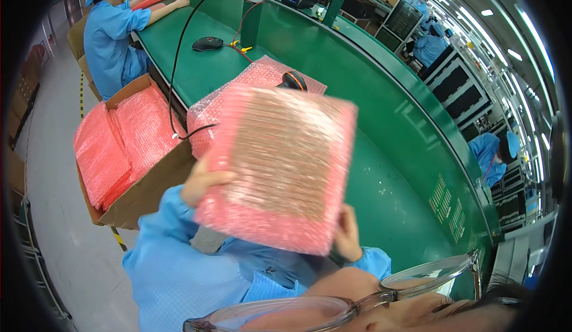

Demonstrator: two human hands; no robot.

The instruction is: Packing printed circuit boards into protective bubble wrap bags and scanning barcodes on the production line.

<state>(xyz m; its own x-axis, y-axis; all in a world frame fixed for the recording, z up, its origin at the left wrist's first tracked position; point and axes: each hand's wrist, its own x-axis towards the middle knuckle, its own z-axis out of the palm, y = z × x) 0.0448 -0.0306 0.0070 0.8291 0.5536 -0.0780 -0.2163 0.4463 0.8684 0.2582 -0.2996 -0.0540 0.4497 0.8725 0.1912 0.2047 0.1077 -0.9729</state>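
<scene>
Spectacles (357, 299) sat nearest the lens, at the lower edge. Above them, 2 hands held up 1 pink bubble-wrap pouch (280, 165) over the green bench (381, 153) — left hand (201, 182) clamped on its left edge, right hand (347, 235) gripping its lower right corner. More pink pouches filled a cardboard box (140, 195) at left.

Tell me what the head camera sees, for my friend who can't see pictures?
Two hands, the left hand and right hand, hold up a pink bubble-wrap pouch over a green workbench. A cardboard box of more pink pouches sits to the left, and a person in blue works farther along.
</scene>
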